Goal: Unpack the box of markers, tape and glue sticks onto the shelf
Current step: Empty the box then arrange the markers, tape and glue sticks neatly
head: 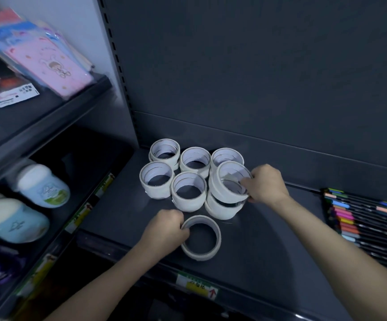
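- The dark shelf (pixel 269 239) carries the tape cluster (pixel 188 205) at its back left.
- The coloured markers (pixel 368 223) lie well right of the cluster.
- The cluster is white rolls lying flat, some stacked.
- The top roll (pixel 221 192) tilts on the cluster's front right stack, and your right hand (pixel 266 184) pinches its rim.
- The lone roll (pixel 201 255) lies flat just in front of the cluster, and your left hand (pixel 164 228) grips its rim.

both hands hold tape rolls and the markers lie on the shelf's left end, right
No: the head view shows the markers at the right end of the shelf. The left hand grips the front tape roll, the right hand the tilted tape roll.
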Demonstrator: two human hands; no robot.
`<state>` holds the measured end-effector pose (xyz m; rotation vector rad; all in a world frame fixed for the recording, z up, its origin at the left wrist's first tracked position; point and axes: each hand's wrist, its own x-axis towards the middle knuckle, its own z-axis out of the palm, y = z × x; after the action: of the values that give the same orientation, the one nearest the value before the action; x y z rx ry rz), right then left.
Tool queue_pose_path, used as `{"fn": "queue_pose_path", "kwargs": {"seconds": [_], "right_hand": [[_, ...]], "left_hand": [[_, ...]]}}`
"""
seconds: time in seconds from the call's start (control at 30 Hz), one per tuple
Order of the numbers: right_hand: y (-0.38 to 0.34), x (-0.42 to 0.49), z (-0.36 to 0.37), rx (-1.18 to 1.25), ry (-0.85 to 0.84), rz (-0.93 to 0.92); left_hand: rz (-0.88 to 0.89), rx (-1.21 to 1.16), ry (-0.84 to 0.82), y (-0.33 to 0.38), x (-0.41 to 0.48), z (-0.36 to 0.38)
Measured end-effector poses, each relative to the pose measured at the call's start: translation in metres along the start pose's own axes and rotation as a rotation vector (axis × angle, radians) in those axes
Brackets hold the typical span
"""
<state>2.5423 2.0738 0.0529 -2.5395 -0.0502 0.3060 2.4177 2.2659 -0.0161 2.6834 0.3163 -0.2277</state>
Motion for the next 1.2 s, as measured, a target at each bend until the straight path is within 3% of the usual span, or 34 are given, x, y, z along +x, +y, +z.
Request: {"fn": "queue_pose_path", "kwargs": {"seconds": [0.23, 0.43, 0.63, 0.9, 1.07, 1.2], "right_hand": [[-0.012, -0.041, 0.011, -0.062, -0.116, -0.16], [-0.02, -0.057, 0.041, -0.12, -0.221, -0.176], [-0.027, -0.058, 0.035, -0.045, -0.231, -0.135], [-0.01, -0.054, 0.018, -0.028, -0.226, -0.05], [-0.003, -0.059, 0.021, -0.018, -0.249, -0.03], [-0.002, -0.063, 0.027, -0.033, -0.274, -0.027]], "left_hand": [[-0.115, -0.01, 0.083, -0.042, 0.0, -0.023], [-0.188, -0.082, 0.197, -0.069, 0.004, -0.039], [-0.108, -0.184, 0.121, -0.051, -0.008, -0.036], [-0.017, -0.065, -0.027, -0.001, -0.002, -0.01], [-0.085, 0.013, -0.118, -0.003, 0.004, -0.008], [-0.157, 0.06, -0.055, -0.031, 0.003, -0.023]]}}
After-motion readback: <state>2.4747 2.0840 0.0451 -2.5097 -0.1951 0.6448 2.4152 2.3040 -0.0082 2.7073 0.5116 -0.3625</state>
